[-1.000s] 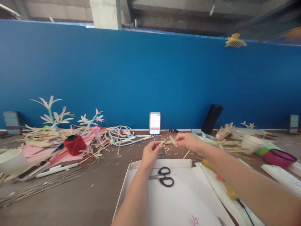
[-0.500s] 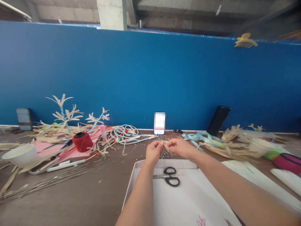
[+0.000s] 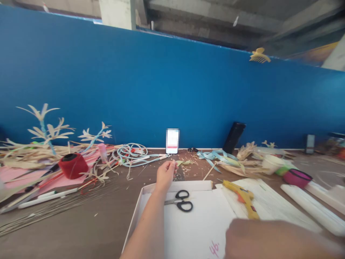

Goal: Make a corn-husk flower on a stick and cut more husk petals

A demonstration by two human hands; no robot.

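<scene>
The left hand (image 3: 165,175) was stretched out over the far rim of a shallow white cardboard box (image 3: 196,185), wrist low, fingers curled and thumb pressed to the fingertips in a pinch; whether anything thin sat in that pinch was too small to tell. Just beyond those fingertips a greenish scrap of dried husk (image 3: 183,162) lay on the brown table (image 3: 107,223), among finer trimmings, between the hand and a phone (image 3: 172,141) propped upright against the blue partition (image 3: 161,82), apparently so that its screen faced the person. The right hand (image 3: 272,239) was only a blur close to the camera at the lower right, so how open it was could not be told. Black-handled scissors (image 3: 180,201) lay shut inside the box, near the left wrist, handy to either hand. A yellow glue gun (image 3: 242,197) rested on its side on white sheets (image 3: 272,207) right of the box, likely to keep its nozzle off the tabletop. A red thread spool (image 3: 72,165) and pale blue cord (image 3: 132,153) sat to the left, well apart.
</scene>
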